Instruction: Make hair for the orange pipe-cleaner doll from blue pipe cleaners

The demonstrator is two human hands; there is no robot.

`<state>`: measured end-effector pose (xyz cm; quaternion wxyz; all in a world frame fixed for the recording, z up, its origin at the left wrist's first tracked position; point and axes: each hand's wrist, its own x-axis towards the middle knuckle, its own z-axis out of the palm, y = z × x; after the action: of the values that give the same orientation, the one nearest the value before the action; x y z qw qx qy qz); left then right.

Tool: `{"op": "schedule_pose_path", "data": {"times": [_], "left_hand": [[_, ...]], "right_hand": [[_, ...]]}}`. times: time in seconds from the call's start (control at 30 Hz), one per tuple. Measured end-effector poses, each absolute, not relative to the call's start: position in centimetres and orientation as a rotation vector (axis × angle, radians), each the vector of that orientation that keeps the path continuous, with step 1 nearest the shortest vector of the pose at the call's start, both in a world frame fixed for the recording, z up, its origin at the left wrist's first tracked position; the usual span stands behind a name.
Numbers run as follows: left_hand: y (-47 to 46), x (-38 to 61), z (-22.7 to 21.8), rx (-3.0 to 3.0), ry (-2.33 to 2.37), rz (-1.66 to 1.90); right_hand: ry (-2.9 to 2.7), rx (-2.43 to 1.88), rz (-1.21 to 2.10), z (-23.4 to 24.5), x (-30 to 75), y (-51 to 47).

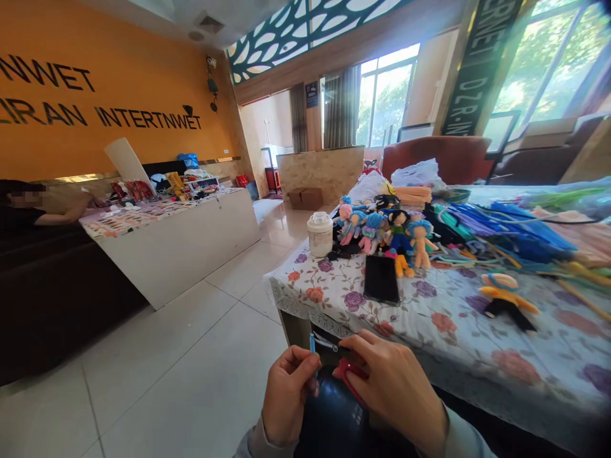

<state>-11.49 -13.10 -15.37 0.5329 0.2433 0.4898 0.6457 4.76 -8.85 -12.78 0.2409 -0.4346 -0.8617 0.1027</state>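
Observation:
My left hand [290,388] is closed in a pinch on a short light-blue stem [312,343], which stands upright from the fingertips; it looks like a bit of pipe cleaner. Red-handled scissors [353,375] are in my right hand [391,375], the fingers wrapped about the handles. Their metal blades [326,342] point left toward the blue stem; whether they touch it I cannot tell. Both hands are above my dark-clad lap [329,413], just in front of the table edge. Nearest on the table lies a black phone [381,280].
Several small dolls [372,232] are grouped on the flowered tablecloth [334,296] beside a white lidded cup [319,234]. One orange-and-black doll [508,299] lies to the right. Bundles of coloured pipe cleaners [529,222] are behind. Another person [42,210] sits at a cluttered desk [167,235].

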Motion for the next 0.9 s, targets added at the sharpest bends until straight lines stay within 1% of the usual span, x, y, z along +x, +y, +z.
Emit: {"op": "schedule_pose_path", "data": {"times": [0.2, 0.37, 0.53, 0.9], "left_hand": [[-13.32, -11.45, -15.37, 0.576, 1.117, 1.524], [-13.48, -11.33, -14.97, 0.561, 1.078, 1.507], [-13.46, -11.39, -14.99, 0.582, 1.056, 1.499], [-13.53, -11.24, -15.02, 0.587, 1.040, 1.461]], "right_hand": [[-2.354, -1.174, 0.304, -12.70, 4.61, -8.83], [-2.275, -1.152, 0.498, -12.51, 5.09, -8.73], [-2.258, -1.146, 0.602, -12.28, 5.23, -8.80], [-2.227, -1.096, 0.679, -11.82, 4.73, -8.62]]}}
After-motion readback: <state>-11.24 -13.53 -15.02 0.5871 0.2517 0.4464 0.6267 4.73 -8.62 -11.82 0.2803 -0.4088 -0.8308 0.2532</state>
